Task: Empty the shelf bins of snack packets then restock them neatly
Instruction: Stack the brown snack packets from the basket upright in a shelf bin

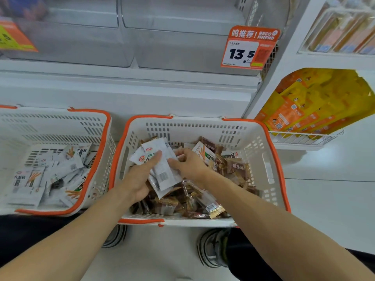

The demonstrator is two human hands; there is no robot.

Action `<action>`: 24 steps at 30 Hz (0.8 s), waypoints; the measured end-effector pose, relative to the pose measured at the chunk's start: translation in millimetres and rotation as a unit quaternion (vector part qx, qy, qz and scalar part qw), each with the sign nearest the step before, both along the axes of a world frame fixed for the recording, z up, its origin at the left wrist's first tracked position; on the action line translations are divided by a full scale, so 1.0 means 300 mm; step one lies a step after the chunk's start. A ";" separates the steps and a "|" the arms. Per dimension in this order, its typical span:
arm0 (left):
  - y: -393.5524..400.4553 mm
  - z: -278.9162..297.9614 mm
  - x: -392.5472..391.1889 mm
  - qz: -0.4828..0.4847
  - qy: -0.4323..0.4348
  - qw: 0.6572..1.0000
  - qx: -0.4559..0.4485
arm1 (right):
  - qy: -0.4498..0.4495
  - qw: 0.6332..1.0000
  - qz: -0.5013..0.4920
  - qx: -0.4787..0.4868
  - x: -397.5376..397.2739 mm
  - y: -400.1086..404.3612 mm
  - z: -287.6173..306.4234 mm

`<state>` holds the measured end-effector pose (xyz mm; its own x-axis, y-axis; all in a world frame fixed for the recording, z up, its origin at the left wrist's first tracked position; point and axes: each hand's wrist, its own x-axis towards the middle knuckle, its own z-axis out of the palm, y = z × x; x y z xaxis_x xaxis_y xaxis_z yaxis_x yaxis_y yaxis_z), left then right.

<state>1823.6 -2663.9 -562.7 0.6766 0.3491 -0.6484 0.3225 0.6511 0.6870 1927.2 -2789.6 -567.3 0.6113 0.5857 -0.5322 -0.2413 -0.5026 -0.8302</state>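
Left basket [101,138]: white packets only. Middle basket [269,151]: mixed. Left hand [138,179] grips a fan of white packets [162,169]; right hand [188,165] pinches 1 more. Sorting step, I judge; next, transfer the bunch leftward. Shelf bins [182,47] stand empty.

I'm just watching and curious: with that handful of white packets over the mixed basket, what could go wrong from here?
1. The left hand holds a loose fan of white packets; some could slip back among the brown packets and need sorting again.
2. The right hand reaches into the same pile in the right basket, so a brown packet might get gathered with the white ones.
3. The left basket already holds white packets untidily; tossing more in could crumple them.
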 end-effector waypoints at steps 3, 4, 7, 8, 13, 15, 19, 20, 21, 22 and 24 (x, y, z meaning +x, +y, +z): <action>0.009 -0.023 -0.007 0.009 0.040 0.999 0.017 | -0.084 0.988 0.123 -0.042 0.007 -0.012 -0.008; 0.016 -0.028 -0.007 0.010 0.044 0.999 0.018 | -0.091 0.983 0.148 -0.058 0.030 -0.022 -0.010; 0.035 -0.040 0.000 0.002 0.055 0.998 0.039 | -0.155 0.966 0.162 -0.132 0.137 -0.071 -0.028; 0.040 -0.043 0.002 -0.003 0.059 0.997 0.044 | -0.182 0.956 0.150 -0.174 0.175 -0.091 -0.043; 0.054 -0.059 0.014 -0.038 0.078 0.995 0.043 | -0.240 0.913 0.122 -0.307 0.277 -0.184 -0.155; 0.060 -0.075 0.028 -0.048 0.087 0.994 0.039 | -0.245 0.910 0.129 -0.310 0.291 -0.188 -0.202; 0.070 -0.106 0.053 -0.058 0.091 0.994 0.024 | -0.272 0.885 0.136 -0.353 0.312 -0.137 -0.266; 0.074 -0.112 0.056 -0.054 0.093 0.994 0.022 | -0.277 0.881 0.148 -0.353 0.316 -0.114 -0.264; 0.080 -0.118 0.060 -0.047 0.097 0.994 0.021 | -0.279 0.884 0.159 -0.339 0.321 -0.088 -0.263; 0.086 -0.123 0.063 -0.039 0.103 0.994 0.019 | -0.284 0.890 0.169 -0.314 0.324 -0.061 -0.249; 0.098 -0.132 0.068 -0.026 0.112 0.993 0.016 | -0.266 0.919 0.160 -0.241 0.335 -0.008 -0.230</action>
<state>1844.0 -2634.6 -602.2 0.5345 0.3407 -0.7735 0.5014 0.6089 0.6147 2027.7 -2792.0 -636.3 0.6973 0.5557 -0.4526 0.3594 -0.8175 -0.4500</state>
